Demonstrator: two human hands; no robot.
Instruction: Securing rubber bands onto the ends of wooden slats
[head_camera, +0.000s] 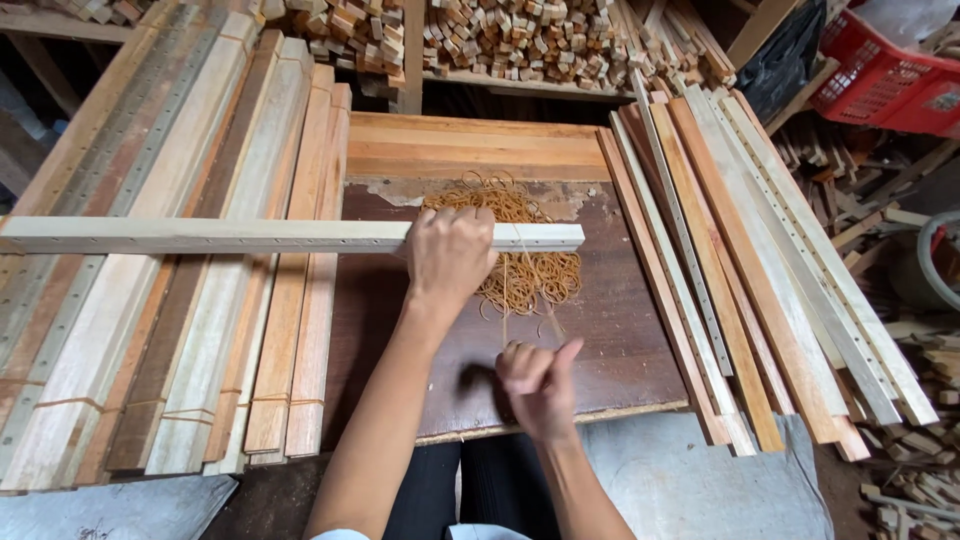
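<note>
My left hand (449, 255) grips a bundle of pale drilled wooden slats (200, 235) near its right end, holding it crosswise over the dark board (620, 340). My right hand (538, 385) is closed on a rubber band (505, 290) stretched taut from the bundle toward me. Under the bundle's end lies a heap of tan rubber bands (530, 275) on the board.
Stacks of long wooden slats (190, 330) lie on the left, more drilled slats (760, 280) on the right. Piles of short wood pieces (520, 40) fill the shelf behind. A red plastic crate (885, 75) sits at top right. Scrap sticks litter the floor at right.
</note>
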